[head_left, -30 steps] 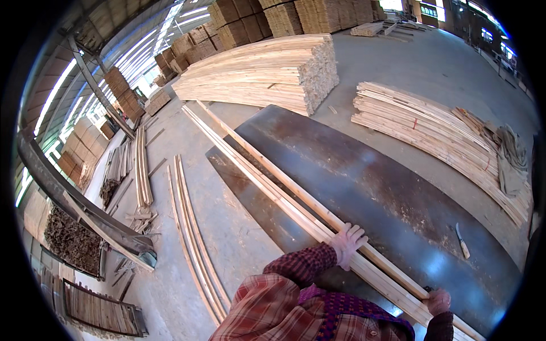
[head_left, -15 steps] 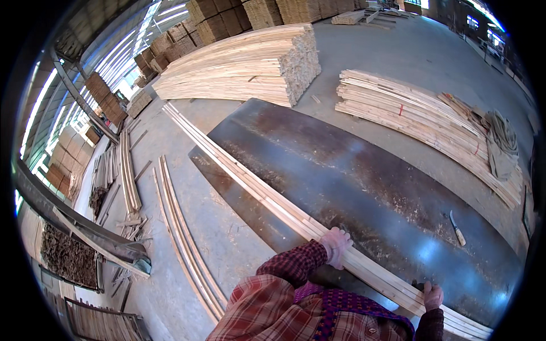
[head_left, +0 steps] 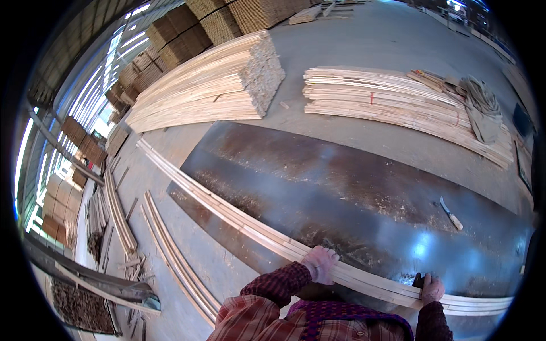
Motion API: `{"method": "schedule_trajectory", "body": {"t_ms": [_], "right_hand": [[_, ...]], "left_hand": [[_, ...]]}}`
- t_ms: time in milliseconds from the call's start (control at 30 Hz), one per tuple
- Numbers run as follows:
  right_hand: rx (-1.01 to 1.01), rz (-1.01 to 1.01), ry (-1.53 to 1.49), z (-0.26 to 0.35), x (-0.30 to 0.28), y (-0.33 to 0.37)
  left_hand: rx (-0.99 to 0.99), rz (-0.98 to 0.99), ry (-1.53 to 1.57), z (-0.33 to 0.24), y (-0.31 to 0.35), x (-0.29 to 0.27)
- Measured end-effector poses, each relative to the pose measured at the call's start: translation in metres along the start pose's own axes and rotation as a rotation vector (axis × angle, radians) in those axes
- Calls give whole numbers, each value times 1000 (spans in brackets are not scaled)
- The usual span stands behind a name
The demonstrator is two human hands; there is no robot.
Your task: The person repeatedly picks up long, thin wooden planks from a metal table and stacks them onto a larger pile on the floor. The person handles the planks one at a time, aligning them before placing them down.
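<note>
Several long, thin wooden strips point(head_left: 250, 223) lie side by side along the near edge of a dark metal-topped table point(head_left: 341, 176), their far end jutting past its left side. My left hand point(head_left: 321, 265), in a pale pinkish glove, is closed over the strips near the middle. Further right, my right hand point(head_left: 432, 288), also gloved, grips the same bundle, with a dark bit showing beside its thumb. The undersides of both grips are hidden. Beyond the right hand, a knife point(head_left: 451, 213) with a curved blade and light handle rests on the tabletop.
Across the table stand a tall stack of pale lumber point(head_left: 196, 85) and a lower pile of strips point(head_left: 387, 102) with a grey cloth point(head_left: 482, 105) over its end. More long strips point(head_left: 179, 253) lie left of the table. A dark metal beam point(head_left: 85, 273) is at far left.
The view has turned to the right, so the surroundings sit differently in the picture. Both hands keep hold of the wooden strips, which now lie closer to level across the lower right.
</note>
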State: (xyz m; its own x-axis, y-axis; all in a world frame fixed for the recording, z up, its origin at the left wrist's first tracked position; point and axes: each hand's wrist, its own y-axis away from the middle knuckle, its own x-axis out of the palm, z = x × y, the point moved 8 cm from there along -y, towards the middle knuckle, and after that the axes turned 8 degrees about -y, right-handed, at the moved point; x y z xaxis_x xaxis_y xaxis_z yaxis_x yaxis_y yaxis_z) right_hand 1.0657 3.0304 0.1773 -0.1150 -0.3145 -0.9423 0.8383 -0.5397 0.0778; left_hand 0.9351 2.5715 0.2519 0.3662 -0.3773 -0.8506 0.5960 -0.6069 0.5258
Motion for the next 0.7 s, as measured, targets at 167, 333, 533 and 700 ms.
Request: {"method": "schedule_trajectory", "body": {"t_ms": [167,333,533,700], "right_hand": [[66,53,38,3,-17,0],[-6,-18,-24,28,-24,-7],[-412,175,-224,124,-4,47],[-326,145,110,143,17,60]], "left_hand": [[24,38,-26,-10,-8,-15],[7,-35,12,-9,-6,-3],[6,4,-3,-7,-5,-8],[9,-2,-30,-5,-1,-9]]}}
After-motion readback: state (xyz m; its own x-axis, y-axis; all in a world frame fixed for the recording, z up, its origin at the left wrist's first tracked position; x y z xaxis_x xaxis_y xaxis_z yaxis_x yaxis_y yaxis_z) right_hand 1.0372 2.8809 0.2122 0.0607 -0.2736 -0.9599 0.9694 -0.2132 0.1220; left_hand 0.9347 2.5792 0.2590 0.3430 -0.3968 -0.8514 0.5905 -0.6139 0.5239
